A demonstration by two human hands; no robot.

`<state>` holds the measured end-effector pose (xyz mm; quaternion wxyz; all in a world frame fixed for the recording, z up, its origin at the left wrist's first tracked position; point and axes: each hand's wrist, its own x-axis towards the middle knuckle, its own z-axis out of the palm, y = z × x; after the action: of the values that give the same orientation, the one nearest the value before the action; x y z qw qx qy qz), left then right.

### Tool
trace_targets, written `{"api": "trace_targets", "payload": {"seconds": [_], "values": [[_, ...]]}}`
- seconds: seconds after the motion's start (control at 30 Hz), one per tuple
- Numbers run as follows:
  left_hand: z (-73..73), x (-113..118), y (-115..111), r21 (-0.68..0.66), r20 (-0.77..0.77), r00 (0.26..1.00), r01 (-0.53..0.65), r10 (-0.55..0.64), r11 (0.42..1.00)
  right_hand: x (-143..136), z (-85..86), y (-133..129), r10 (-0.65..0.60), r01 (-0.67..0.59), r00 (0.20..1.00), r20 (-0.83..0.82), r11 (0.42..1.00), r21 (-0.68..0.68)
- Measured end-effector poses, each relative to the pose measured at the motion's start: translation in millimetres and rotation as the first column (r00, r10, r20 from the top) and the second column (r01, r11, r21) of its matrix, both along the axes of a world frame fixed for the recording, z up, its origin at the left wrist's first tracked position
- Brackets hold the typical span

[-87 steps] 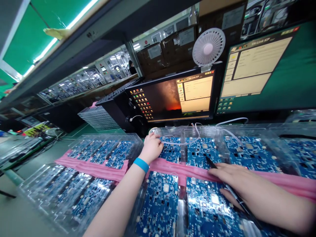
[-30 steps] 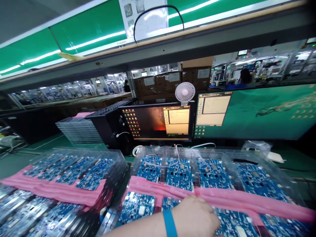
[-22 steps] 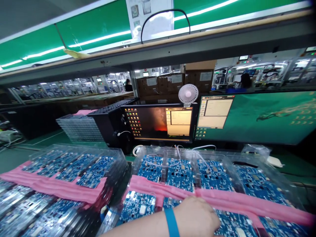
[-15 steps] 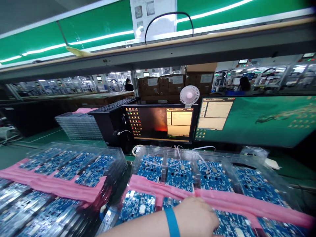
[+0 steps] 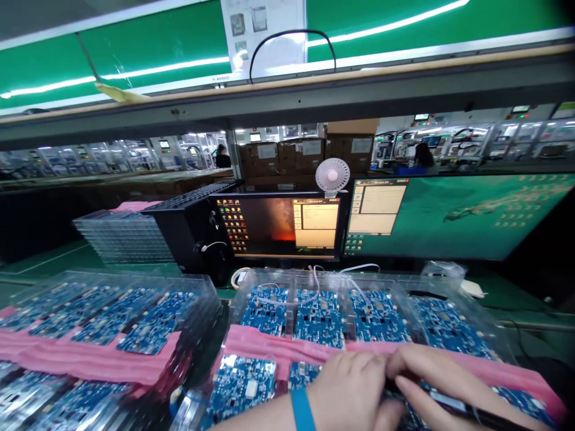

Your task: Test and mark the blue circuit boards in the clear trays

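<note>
Both hands point(image 5: 386, 389) meet over a blue circuit board point(image 5: 240, 386), fingers touching.

Clear, glossy plastic tray point(image 5: 251, 286) with thin moulded walls. Blue circuit boards point(image 5: 318, 317), lacquered, faintly shiny, dotted with small metal parts. Pink foam strip point(image 5: 269, 346), soft and matt. Smooth blue rubbery wristband point(image 5: 302, 409). Glossy monitor screen point(image 5: 278, 226); white matt plastic fan point(image 5: 332, 176).

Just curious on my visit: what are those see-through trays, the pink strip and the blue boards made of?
The trays look like thin clear glossy plastic with glare. The pink strip seems soft matte foam or film, slightly wrinkled. The blue boards look like rigid printed circuit boards carrying small components.
</note>
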<state>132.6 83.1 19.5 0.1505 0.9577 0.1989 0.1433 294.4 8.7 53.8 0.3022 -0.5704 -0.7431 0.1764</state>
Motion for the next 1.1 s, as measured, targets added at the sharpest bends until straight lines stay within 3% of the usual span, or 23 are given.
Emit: {"api": "trace_targets", "payload": {"seconds": [0.1, 0.2, 0.3, 0.37, 0.43, 0.5, 0.57, 0.63, 0.7, 0.83, 0.93, 1.1], "values": [[0.6, 4, 3, 0.09, -0.092, 0.994, -0.047, 0.056, 0.995, -11, 2.2, 12, 0.035, -0.043, 0.997, -0.067, 0.992, -0.116], [5.3, 6, 6, 0.11, -0.164, 0.986, -0.014, 0.032, 0.994, -2, 7.2, 11, 0.092, -0.122, 0.988, -0.127, 0.962, -0.245], [7.6, 7, 8, 0.063, -0.162, 0.987, 0.017, -0.006, 0.998, 12, 15.5, 1, 0.189, -0.215, 0.975, -0.12, 0.941, -0.263], [7.3, 5, 8, 0.029, -0.106, 0.994, -0.035, 0.037, 0.999, 21, 18.1, 0, 0.198, -0.218, 0.974, -0.107, 0.948, -0.233], [7.3, 3, 6, -0.018, -0.031, 0.994, -0.106, 0.105, 0.994, 32, 15.3, 8, 0.093, -0.125, 0.981, -0.169, 0.974, -0.19], [8.5, 2, 4, -0.068, 0.014, 0.99, -0.14, 0.141, 0.988, 45, 7.1, 24, -0.117, 0.079, 0.946, -0.304, 0.988, -0.134], [10.4, 1, 4, -0.105, 0.012, 0.992, -0.122, 0.124, 0.987, 59, -4.5, 45, -0.343, 0.329, 0.855, -0.39, 0.939, -0.103], [11.8, 2, 4, -0.125, 0.004, 0.994, -0.104, 0.105, 0.987, 71, -17.7, 64, -0.472, 0.466, 0.808, -0.352, 0.878, -0.107], [12.2, 2, 5, -0.139, 0.012, 0.995, -0.092, 0.094, 0.986, 80, -30.7, 76, -0.465, 0.453, 0.833, -0.3, 0.885, -0.111], [11.6, 2, 6, -0.162, 0.035, 0.996, -0.07, 0.077, 0.984, 86, -47.9, 82, -0.357, 0.312, 0.878, -0.318, 0.932, -0.185], [11.3, 2, 7, -0.164, 0.041, 0.997, -0.056, 0.064, 0.985, 84, -49.5, 79, -0.403, 0.34, 0.867, -0.293, 0.908, -0.243], [10.8, 3, 8, -0.158, 0.046, 0.998, -0.033, 0.041, 0.987, 78, -46.0, 78, -0.41, 0.369, 0.888, -0.207, 0.906, -0.209]]}}
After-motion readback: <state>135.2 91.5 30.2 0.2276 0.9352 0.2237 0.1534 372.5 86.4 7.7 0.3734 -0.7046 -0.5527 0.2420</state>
